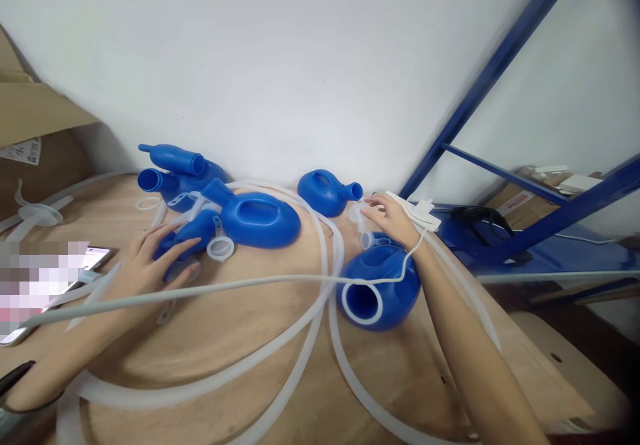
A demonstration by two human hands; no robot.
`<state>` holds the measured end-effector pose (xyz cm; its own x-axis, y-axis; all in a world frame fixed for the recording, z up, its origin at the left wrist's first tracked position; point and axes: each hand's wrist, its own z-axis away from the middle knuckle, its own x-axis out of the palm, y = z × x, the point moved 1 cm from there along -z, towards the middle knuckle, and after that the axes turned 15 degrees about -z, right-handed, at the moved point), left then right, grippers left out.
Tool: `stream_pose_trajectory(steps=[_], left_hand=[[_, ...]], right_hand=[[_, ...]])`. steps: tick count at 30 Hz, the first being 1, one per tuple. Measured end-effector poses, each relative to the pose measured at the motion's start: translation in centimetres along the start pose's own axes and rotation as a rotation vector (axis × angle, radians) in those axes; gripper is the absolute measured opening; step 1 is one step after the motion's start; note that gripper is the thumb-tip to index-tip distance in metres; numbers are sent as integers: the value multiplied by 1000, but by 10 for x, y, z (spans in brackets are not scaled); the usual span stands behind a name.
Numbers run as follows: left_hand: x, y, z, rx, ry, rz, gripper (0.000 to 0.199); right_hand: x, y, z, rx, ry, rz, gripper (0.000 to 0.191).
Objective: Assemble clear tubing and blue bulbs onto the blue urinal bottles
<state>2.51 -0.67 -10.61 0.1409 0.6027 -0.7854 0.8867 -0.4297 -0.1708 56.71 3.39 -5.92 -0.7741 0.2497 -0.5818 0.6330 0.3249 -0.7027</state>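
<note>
Tubing [150, 397], transl. plastic, looped. White-rimmed jug [397, 298], blue plastic, rounded. L hand [145, 265]: fingers spread over blue bottle [203, 226], grip unclear. R hand [393, 218]: fingers part-bent at transl. pc. [357, 213], hold unclear. Rear jug [317, 195], blue, rounded.

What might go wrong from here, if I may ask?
If the left hand lifts, it could snag the cable that crosses over its wrist in this view. A tug on the tube looping beside the nearest bottle might also shift that bottle.
</note>
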Motion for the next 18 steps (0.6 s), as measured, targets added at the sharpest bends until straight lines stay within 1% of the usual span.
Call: stream_pose_trajectory(steps=[3,5,8,9,11,13,15,17,18], left_hand=[[-8,21,-14,76,66,75,39],[-12,41,-24,116,76,146,42],[-18,79,-40,196,-2,342,51],[-19,92,-45,187,-68,429,55],[-21,121,-59,136,-236,634,60],[-21,150,-76,70,-359,875,68],[-19,178,-98,34,-488,1147,79],[-16,202,-123,-65,-637,1446,94],[-15,212,-136,-153,-700,1601,96]], right_hand=[[-3,-10,0,26,323,-220,48],[-4,-16,-1,66,491,-326,48],[-4,-27,-1,46,636,-424,39],[-5,-32,-1,20,657,-457,38],[-6,-42,0,-23,644,-522,37],[-8,-55,2,-38,572,-586,35],[-8,-70,7,-46,483,-652,32],[-6,-85,12,-64,392,-720,32],[-5,-92,15,-82,337,-749,33]])
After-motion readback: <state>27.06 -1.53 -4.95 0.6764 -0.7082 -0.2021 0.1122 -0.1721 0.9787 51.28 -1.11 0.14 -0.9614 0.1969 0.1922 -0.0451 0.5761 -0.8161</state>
